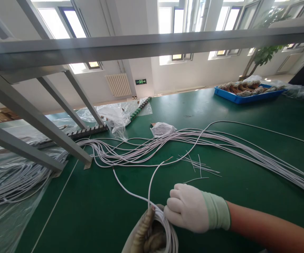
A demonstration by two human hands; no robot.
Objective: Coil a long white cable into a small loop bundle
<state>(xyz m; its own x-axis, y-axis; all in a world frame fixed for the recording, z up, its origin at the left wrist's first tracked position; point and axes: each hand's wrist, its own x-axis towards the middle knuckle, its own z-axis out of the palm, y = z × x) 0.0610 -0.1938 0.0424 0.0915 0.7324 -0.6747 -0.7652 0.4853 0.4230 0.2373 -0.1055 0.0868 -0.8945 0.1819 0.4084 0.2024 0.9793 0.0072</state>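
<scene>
A coil of white cable (pixel 170 232) sits at the bottom middle of the head view, held by my left hand (pixel 143 231) in a stained glove. My left thumb presses against the strands, and the fingers curl inside the loop. Two lengths of cable rise from the coil onto the table, one ending in a bare copper tip. Beside the coil's upper right edge, my right hand (pixel 187 207) is closed in a white glove with a green cuff. Its fingertips are hidden, so what they grip cannot be seen.
Long white cables (pixel 152 151) run across the green table (pixel 101 218). Short wire offcuts (pixel 201 165) lie beyond my right hand. A grey metal frame (pixel 36 116) stands left, near another cable bundle (pixel 17 181). A blue tray (pixel 243 98) with bundled parts sits far right.
</scene>
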